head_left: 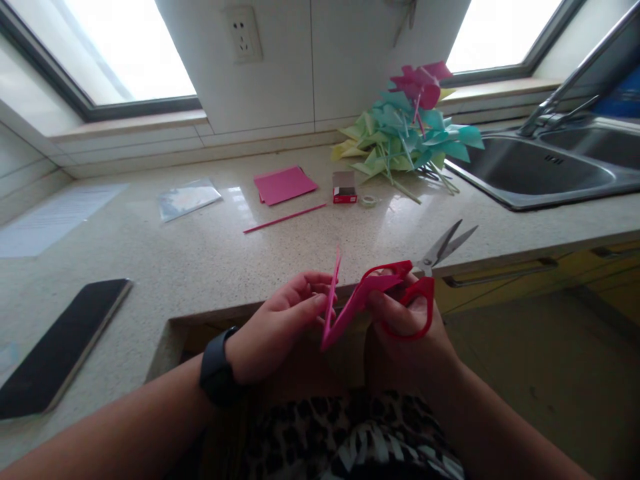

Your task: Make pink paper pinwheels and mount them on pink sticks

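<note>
A folded sheet of pink paper [345, 319] is held between both hands, over the counter's front edge. My left hand [285, 313] pinches one side of it between thumb and fingers. The other side is gripped by my right hand [410, 327], which also has red-handled scissors [425, 267] looped on its fingers. The scissor blades are spread apart and point up and to the right, away from the paper. Some right-hand fingers are hidden behind the paper and the handles.
On the counter [200, 253] lie pink paper sheets [285, 185], a pink stick [285, 218], a small red box [345, 189], a tape roll [369, 201] and a plastic packet [190, 198]. Paper pinwheels [400, 133] are piled beside the sink [540, 167]. A dark slab [70, 340] lies left.
</note>
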Available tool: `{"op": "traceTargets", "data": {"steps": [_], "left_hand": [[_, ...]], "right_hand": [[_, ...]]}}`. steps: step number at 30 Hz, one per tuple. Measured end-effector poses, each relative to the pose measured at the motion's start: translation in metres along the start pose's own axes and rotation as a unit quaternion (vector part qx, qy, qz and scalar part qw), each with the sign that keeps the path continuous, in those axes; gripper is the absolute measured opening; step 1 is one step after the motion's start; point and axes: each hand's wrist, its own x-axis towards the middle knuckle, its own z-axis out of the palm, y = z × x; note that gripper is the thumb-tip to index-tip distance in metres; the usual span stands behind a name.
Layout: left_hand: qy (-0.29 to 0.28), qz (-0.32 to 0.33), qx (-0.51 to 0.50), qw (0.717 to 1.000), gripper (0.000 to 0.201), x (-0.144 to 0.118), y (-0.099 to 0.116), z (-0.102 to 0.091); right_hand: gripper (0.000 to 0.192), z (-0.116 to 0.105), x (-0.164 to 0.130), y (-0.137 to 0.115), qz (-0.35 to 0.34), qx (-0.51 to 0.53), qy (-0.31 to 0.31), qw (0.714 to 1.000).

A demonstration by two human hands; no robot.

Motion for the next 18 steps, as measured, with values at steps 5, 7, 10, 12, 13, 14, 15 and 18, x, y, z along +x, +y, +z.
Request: {"op": "traceTargets", "data": {"steps": [5, 7, 10, 12, 13, 14, 15, 18], "left_hand": [[0.027, 0.054, 0.021, 0.998, 0.018, 0.0018, 0.0008, -0.0005], [0.044, 0.067, 0.031, 0.996, 0.017, 0.0027, 0.0019, -0.0009], [0.070, 0.080, 0.055, 0.993, 0.016, 0.0033, 0.0034, -0.0019], [0.088, 0.082, 0.084, 0.989, 0.019, 0.0031, 0.0040, -0.0021], [0.096, 0.083, 0.100, 0.987, 0.021, 0.0029, 0.0041, -0.0020], [0.102, 0.086, 0.118, 0.984, 0.023, 0.0027, 0.0041, -0.0019], [0.108, 0.093, 0.133, 0.981, 0.025, 0.0025, 0.0041, -0.0017], [0.123, 0.123, 0.172, 0.970, 0.026, 0.0022, 0.0041, -0.0019]], "right_hand": [[0.021, 0.0004, 0.0022, 0.0013, -0.020, -0.003, 0.016, 1.000], [0.020, 0.0001, 0.0030, 0.0029, -0.020, -0.002, 0.015, 1.000], [0.017, 0.0004, 0.0050, 0.0039, -0.032, -0.001, 0.016, 0.999], [0.015, 0.0014, 0.0062, 0.0034, -0.040, -0.004, 0.019, 0.999], [0.014, 0.0020, 0.0065, 0.0030, -0.043, -0.008, 0.024, 0.999], [0.013, 0.0026, 0.0066, 0.0025, -0.045, -0.015, 0.031, 0.998], [0.012, 0.0030, 0.0065, 0.0023, -0.047, -0.027, 0.042, 0.998], [0.012, 0.0036, 0.0058, 0.0033, -0.060, -0.069, 0.084, 0.992]]}}
